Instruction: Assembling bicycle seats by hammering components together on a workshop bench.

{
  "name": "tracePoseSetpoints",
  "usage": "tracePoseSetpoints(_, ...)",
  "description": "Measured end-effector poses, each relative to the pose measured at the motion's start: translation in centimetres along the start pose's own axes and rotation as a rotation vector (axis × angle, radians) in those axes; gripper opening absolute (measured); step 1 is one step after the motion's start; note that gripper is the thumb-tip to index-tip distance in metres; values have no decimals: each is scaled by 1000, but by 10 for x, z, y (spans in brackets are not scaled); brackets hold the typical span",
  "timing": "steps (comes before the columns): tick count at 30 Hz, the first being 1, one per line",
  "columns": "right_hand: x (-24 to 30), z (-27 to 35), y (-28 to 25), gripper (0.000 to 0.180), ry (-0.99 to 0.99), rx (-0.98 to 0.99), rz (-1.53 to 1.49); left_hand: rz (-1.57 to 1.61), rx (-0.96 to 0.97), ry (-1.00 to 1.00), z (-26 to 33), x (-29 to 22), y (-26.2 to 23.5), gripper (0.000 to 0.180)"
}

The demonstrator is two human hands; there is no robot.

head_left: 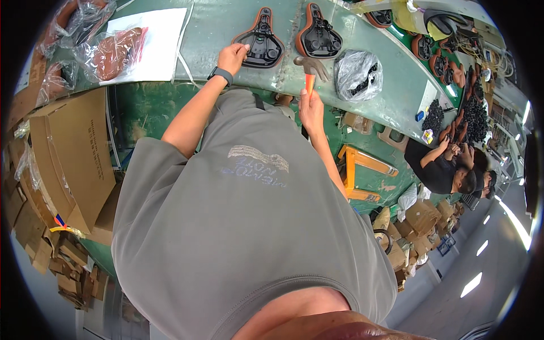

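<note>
My left hand (232, 56), with a dark watch on the wrist, rests on the rear edge of an upturned bicycle saddle (262, 42), black underneath with a brown rim, lying on the green bench (226, 25). A second upturned saddle (319, 35) lies just to its right. My right hand (310, 107) grips the orange handle of a hammer-like tool (309, 80), whose brownish head sits at the bench edge between the saddles and a clear bag of black parts (357, 73). My grey shirt fills the lower middle of the view.
A white sheet (148, 42) and bagged brown saddles (113, 54) lie at the bench's left. Cardboard boxes (68, 158) stand at my left. An orange stand (362, 170) is under the bench. A seated person in black (442, 167) works further along, among more saddles.
</note>
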State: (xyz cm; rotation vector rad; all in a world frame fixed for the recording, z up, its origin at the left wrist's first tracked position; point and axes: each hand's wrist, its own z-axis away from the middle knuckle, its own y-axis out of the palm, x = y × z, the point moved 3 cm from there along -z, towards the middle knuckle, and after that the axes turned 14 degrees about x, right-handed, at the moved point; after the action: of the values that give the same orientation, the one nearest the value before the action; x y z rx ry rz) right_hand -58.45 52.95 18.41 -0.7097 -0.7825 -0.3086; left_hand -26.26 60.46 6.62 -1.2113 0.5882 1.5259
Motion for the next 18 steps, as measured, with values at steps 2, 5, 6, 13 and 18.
tracePoseSetpoints(2, 11, -2, 3, 38, 16, 17, 9, -52, -41, -18, -3, -2, -1, 26)
tracePoseSetpoints(5, 39, -2, 5, 37, 9, 83, 26, -37, -122, -8, -5, 7, 1, 27)
tracePoseSetpoints(6, 48, -3, 7, 37, 8, 85, 28, 27, -161, 18, -3, 15, 2, 27)
tracePoseSetpoints(13, 68, -23, 24, 36, -48, 144, 86, 218, -270, -1, -11, 16, 9, 30)
tracePoseSetpoints(18, 91, -40, 32, 34, -140, 158, 102, -27, -215, -104, -20, 11, 2, 36)
